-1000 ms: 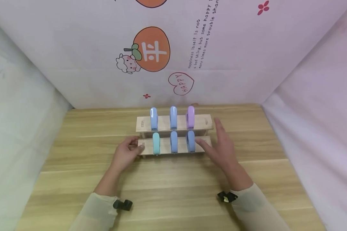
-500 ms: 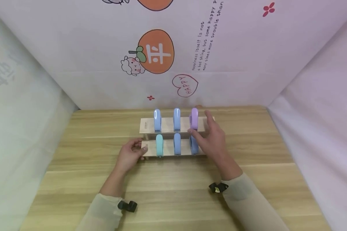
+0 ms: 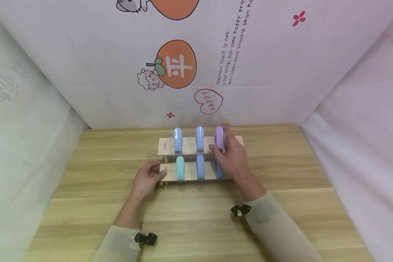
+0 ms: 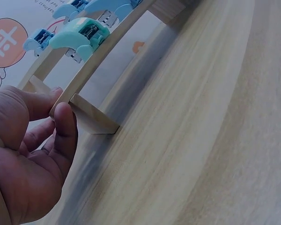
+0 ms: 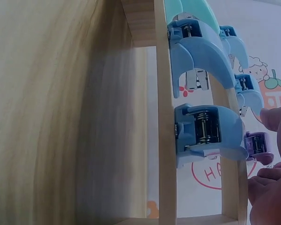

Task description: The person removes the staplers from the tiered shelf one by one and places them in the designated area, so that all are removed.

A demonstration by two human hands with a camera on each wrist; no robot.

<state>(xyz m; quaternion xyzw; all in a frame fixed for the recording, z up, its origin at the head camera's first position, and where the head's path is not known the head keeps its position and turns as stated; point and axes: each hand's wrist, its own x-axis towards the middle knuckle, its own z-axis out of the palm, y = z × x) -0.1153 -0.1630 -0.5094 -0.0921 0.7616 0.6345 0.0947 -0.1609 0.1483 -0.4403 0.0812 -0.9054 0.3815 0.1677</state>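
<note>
A two-tier wooden rack (image 3: 165,145) stands on the table, with three plastic spring clips on each tier. My left hand (image 3: 147,180) pinches the left end of the lower board, thumb on top; the left wrist view shows the board edge between thumb and fingers. My right hand (image 3: 232,154) reaches over the rack's right side, thumb and fingers spread around the purple spring clip (image 3: 219,137) on the upper tier. In the right wrist view the thumb (image 5: 274,117) shows a gap to that clip. Below, a blue spring clip (image 5: 203,131) is partly hidden by the hand in the head view.
Left of the purple one on the upper tier are two light blue clips, one at the far left (image 3: 178,140) and one midway (image 3: 199,139). The lower tier bears a mint clip (image 3: 180,168) and a blue clip (image 3: 200,167). A printed white cloth (image 3: 262,98) hangs behind the table.
My right hand has moved left and away from me, from beside the rack's right end to around the purple clip. My left hand keeps its hold on the rack.
</note>
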